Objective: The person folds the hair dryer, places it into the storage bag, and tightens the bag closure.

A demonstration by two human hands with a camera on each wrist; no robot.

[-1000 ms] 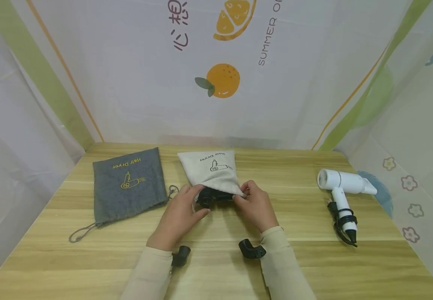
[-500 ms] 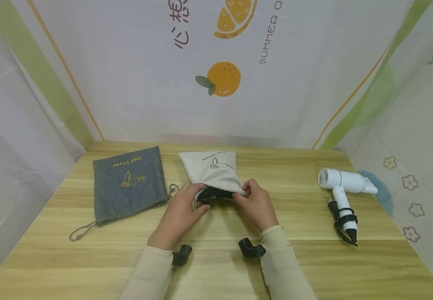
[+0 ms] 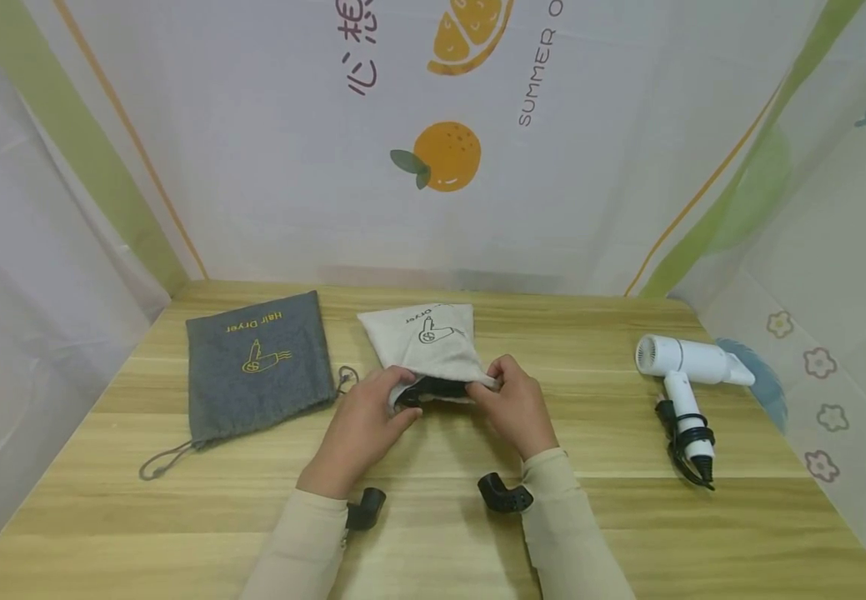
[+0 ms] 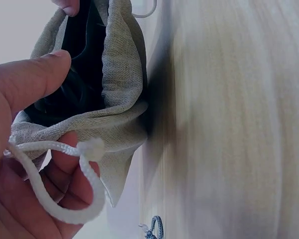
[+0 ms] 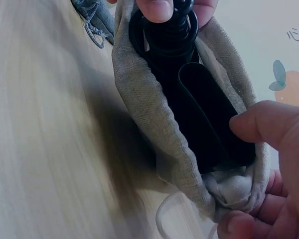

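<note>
A light beige drawstring bag (image 3: 427, 343) with a printed hair dryer lies in the middle of the table, its mouth toward me. Inside the mouth sits a black hair dryer (image 5: 209, 112), its flat nozzle and ribbed cord end showing in the right wrist view. My left hand (image 3: 365, 425) grips the left side of the rim, fingers under the cloth and thumb by the dryer. A white cord loop (image 4: 70, 214) hangs over those fingers. At the right corner, my right hand (image 3: 511, 408) pinches the rim, its thumb against the nozzle. Most of the dryer is hidden by cloth.
A dark grey drawstring bag (image 3: 260, 371) lies flat at the left, its cords trailing on the table. At the right lies a white hair dryer (image 3: 683, 362) with its black cord wound round the handle. A printed curtain (image 3: 267, 167) stands behind the table (image 3: 433, 533).
The black dryer has gone deeper into the beige bag, and less of its cord end shows at the mouth. Both hands stay at the rim with only slight shifts.
</note>
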